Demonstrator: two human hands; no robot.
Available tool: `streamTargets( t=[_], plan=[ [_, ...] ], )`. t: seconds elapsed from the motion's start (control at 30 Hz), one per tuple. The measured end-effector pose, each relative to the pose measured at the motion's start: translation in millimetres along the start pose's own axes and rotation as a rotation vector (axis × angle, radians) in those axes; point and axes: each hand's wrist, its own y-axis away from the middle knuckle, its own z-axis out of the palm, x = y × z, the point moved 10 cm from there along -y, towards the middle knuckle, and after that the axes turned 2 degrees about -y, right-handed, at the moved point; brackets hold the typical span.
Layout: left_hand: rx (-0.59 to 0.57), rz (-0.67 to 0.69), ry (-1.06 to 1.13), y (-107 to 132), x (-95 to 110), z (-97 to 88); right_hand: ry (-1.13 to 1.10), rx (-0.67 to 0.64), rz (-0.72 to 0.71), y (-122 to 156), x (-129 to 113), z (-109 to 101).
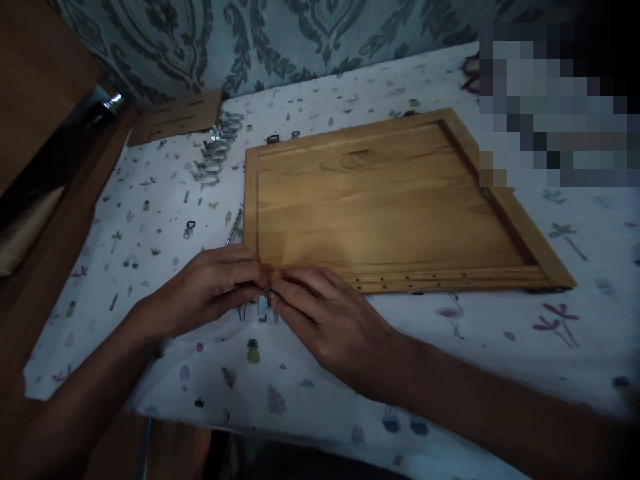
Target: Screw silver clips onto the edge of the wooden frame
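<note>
A wooden framed panel [380,200] lies flat on a white patterned cloth [165,267]. My left hand [205,290] and my right hand [325,320] meet at the panel's near left corner. Both have their fingers pinched together on a small metal fitting [263,305] that hangs just below that corner. A row of small holes [415,278] runs along the panel's near edge.
A pile of metal hooks [215,150] lies at the back left, with a thin metal rod [233,227] beside the panel and a small ring fitting [189,229] on the cloth. A flat wooden piece [175,117] rests against the patterned wall. A blurred area covers the top right.
</note>
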Motion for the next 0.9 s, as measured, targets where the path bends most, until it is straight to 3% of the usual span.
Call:
streamTargets(
  t=[0.3, 0.5, 0.73, 0.9],
  plan=[
    [0.001, -0.029, 0.111, 2.3, -3.5, -6.1, -0.011, 0.028, -0.002, -0.3, -0.6, -3.7],
    [0.126, -0.113, 0.117, 8.4, -16.4, -27.6, -0.039, -0.002, 0.020, -2.2, 2.4, -1.1],
    [-0.052, -0.040, 0.071, 6.9, -7.4, -8.8, -0.027, 0.015, 0.011, -3.2, 1.8, -2.1],
    [-0.044, 0.027, -0.041, 9.2, -1.0, -3.2, -0.039, 0.011, 0.011, -2.9, 2.4, -2.5]
  ],
)
